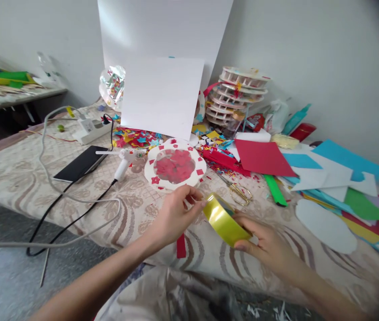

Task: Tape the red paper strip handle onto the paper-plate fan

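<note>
Above the near edge of the patterned tablecloth, your right hand clamps a roll of yellow tape, thumb under and fingers over its rim. The roll is tilted, its open core facing up and away towards the scissors. Your left hand pinches the roll's upper-left edge, fingertips together, just below the decorated paper plate.

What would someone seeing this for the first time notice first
A shiny yellow tape roll sits front and centre, held in the right hand while the left hand pinches at its edge. Just behind lies a white paper plate filled with red scraps, and coloured paper sheets sprawl to the right.
</note>
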`<state>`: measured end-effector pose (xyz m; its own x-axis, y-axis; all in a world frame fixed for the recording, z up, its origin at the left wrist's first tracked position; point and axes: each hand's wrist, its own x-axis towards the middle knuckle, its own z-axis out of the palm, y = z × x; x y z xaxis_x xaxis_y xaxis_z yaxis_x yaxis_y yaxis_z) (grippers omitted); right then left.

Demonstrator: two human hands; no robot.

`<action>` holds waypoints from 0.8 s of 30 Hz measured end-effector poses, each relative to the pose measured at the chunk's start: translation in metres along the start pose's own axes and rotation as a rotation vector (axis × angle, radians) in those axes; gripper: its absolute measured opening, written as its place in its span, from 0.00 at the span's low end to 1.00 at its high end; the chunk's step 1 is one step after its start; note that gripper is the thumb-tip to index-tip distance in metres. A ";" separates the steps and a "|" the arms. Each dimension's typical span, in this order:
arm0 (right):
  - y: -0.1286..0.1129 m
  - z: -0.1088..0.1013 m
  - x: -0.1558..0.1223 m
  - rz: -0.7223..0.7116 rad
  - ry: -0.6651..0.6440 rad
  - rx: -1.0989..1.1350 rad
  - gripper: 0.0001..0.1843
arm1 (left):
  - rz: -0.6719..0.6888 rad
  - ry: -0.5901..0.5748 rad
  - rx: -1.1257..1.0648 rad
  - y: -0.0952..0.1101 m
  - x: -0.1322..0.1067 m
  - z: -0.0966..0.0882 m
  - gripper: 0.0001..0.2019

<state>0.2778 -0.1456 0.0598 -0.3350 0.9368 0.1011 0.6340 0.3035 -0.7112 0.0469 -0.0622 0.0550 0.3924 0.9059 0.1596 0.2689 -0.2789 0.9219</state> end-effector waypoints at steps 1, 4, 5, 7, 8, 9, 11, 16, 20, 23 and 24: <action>0.000 0.001 0.000 0.002 0.001 0.001 0.20 | -0.001 0.015 0.007 -0.001 0.002 0.001 0.05; 0.006 0.005 -0.001 -0.017 0.028 -0.011 0.21 | 0.014 0.043 0.018 -0.001 0.006 0.003 0.04; 0.009 0.006 -0.002 -0.036 0.041 -0.024 0.21 | 0.027 0.039 0.022 0.000 0.006 0.002 0.04; 0.016 0.010 -0.005 -0.082 0.074 -0.065 0.20 | 0.073 0.033 0.032 0.001 0.005 0.001 0.03; 0.019 0.011 -0.007 -0.103 0.091 -0.093 0.20 | 0.104 0.035 0.041 0.001 0.004 0.001 0.03; 0.021 0.013 -0.009 -0.121 0.107 -0.124 0.18 | 0.138 0.039 0.051 0.000 0.003 0.001 0.03; 0.023 0.016 -0.012 -0.145 0.142 -0.197 0.14 | 0.208 0.059 0.072 -0.002 -0.002 0.002 0.04; 0.017 0.022 -0.014 -0.215 0.247 -0.390 0.08 | 0.400 0.175 0.197 -0.012 -0.017 0.011 0.05; 0.009 0.032 -0.011 -0.232 0.265 -0.483 0.07 | 0.461 0.207 0.289 -0.020 -0.031 0.013 0.06; 0.006 0.039 -0.009 -0.206 0.241 -0.538 0.08 | 0.469 0.206 0.358 -0.026 -0.038 0.011 0.06; 0.005 0.039 -0.008 -0.191 0.214 -0.548 0.08 | 0.447 0.192 0.379 -0.028 -0.040 0.010 0.06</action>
<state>0.2566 -0.1585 0.0281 -0.3672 0.8538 0.3690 0.8613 0.4619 -0.2116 0.0329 -0.0936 0.0189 0.3831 0.7069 0.5946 0.4233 -0.7065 0.5671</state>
